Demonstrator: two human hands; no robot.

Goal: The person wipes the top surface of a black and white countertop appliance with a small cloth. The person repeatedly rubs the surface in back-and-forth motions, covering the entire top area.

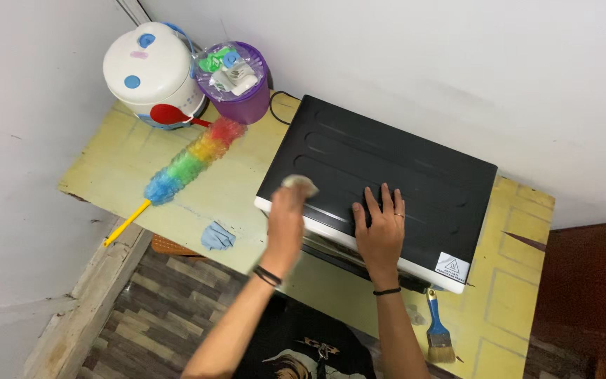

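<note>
Two bare hands work on top of a black oven (387,175), a boxy appliance with a matte, ribbed metal lid and a white front edge, which sits on a worn yellow wooden desk (128,161) with scuffed paint. Seen from the head camera, the left hand (287,217) is closed around a small pale cloth (299,184), crumpled and soft, pressed against the oven's top near its front left corner. The right hand (381,226) lies flat with fingers spread wide on the lid just beside it, holding nothing; both wrists carry thin black bands. On the desk to the left lies a fluffy rainbow duster (191,163) with a slim yellow plastic handle, and near the front edge a crumpled blue rag (217,236). At the back corner stand a rounded white rice cooker (150,70) with blue knobs and a purple plastic tub (241,84) filled with small items. A blue-handled paintbrush (438,330) with tan bristles rests near the desk's front right.
</note>
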